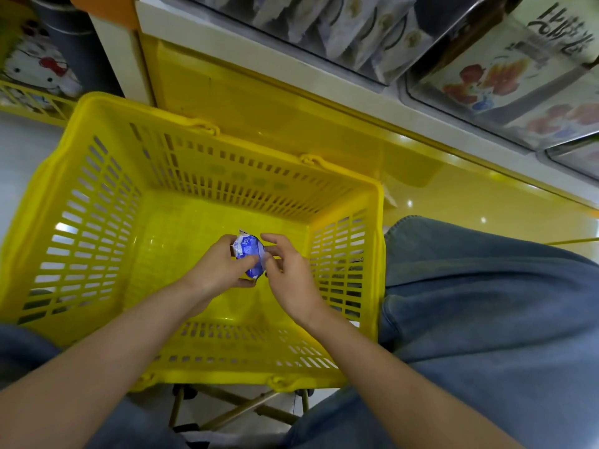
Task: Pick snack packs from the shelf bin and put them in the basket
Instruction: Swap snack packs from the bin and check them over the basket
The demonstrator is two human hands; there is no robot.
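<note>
Head view looks down into a yellow slotted plastic basket (97, 202), which sits on a folding metal stand (240, 406) against a white-edged store shelf (291, 76). Legs in blue denim trousers (486, 303) flank the basket. On the shelf, a clear plastic shelf bin (353, 30) holds white snack packs, and beside it is a second clear bin (505, 79) of fruit-printed packs. Both bare forearms reach inside the basket walls. The left hand (217, 270) has its fingers and thumb curled round a small blue-and-white snack pack (248, 252), held over the basket floor. The right hand (293, 280) pinches the pack's right edge with its fingers (275, 252) bent.
</note>
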